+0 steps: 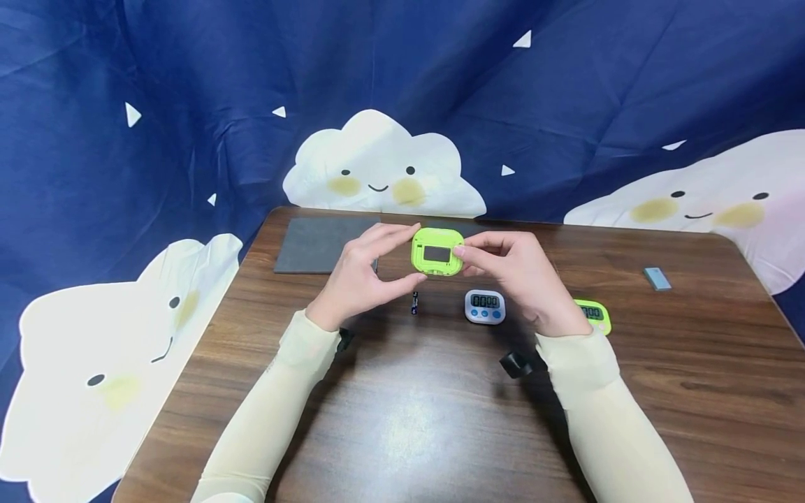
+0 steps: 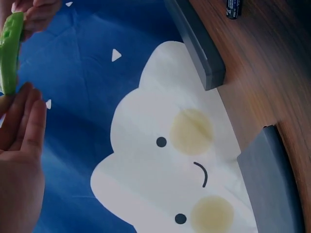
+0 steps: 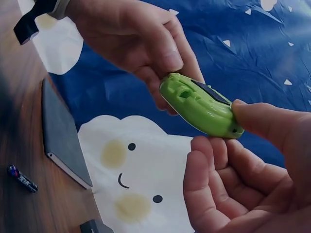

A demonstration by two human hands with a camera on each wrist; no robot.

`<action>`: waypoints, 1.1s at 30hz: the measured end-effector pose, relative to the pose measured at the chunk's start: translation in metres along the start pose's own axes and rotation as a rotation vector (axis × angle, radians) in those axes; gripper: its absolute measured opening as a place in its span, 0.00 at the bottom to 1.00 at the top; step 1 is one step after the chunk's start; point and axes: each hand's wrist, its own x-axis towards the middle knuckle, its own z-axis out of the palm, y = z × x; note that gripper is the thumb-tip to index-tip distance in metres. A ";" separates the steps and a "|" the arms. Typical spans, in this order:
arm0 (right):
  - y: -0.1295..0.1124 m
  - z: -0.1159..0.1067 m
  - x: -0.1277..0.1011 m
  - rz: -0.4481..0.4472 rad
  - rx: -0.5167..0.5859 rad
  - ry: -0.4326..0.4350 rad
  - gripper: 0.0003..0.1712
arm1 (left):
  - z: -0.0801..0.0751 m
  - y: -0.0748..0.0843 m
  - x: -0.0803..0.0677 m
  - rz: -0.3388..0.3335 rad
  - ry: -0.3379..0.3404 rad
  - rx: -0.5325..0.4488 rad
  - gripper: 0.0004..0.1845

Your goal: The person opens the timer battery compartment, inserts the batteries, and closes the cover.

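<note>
A lime-green digital timer (image 1: 438, 237) is up above the table between both hands, its back toward the head camera, with a dark rectangular patch on it. My left hand (image 1: 367, 269) pinches its left side, forefinger at the top corner and thumb at the bottom corner. On the opposite side my right hand (image 1: 518, 276) grips the edge, thumb on the back and fingers behind. The right wrist view shows a recess in the green casing (image 3: 206, 114). Below the timer, a small dark AAA-like battery (image 1: 414, 302) lies on the table.
A white timer (image 1: 485, 307) with blue buttons lies near my right hand. Another green timer (image 1: 597, 318) is partly behind the right forearm. Farther right lies a small blue block (image 1: 657, 278); a dark grey slab (image 1: 314, 244) lies at the back left. A blue curtain (image 1: 402, 63) hangs behind.
</note>
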 end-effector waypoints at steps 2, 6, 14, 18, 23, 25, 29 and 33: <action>0.001 -0.001 0.001 0.026 0.058 -0.017 0.16 | -0.001 0.001 0.000 -0.002 -0.014 -0.007 0.39; 0.003 -0.002 0.003 0.072 0.144 -0.037 0.10 | -0.001 0.001 0.000 -0.005 -0.022 -0.004 0.39; 0.004 0.002 0.003 0.039 0.081 -0.006 0.19 | 0.001 -0.003 0.000 -0.021 0.009 0.019 0.35; 0.005 0.006 0.003 -0.090 -0.034 0.064 0.21 | 0.000 -0.002 0.000 -0.043 0.032 0.003 0.34; 0.008 0.007 0.004 -0.278 -0.068 0.066 0.21 | -0.003 -0.001 0.000 -0.107 0.052 -0.056 0.31; 0.009 0.006 0.004 -0.337 -0.043 0.026 0.25 | -0.005 -0.001 0.000 -0.140 0.052 -0.087 0.30; 0.010 0.005 0.004 -0.415 0.005 -0.046 0.33 | -0.009 0.000 0.000 -0.177 0.042 -0.117 0.29; 0.011 0.004 0.005 -0.425 -0.005 -0.069 0.34 | -0.011 0.000 -0.001 -0.182 0.024 -0.124 0.28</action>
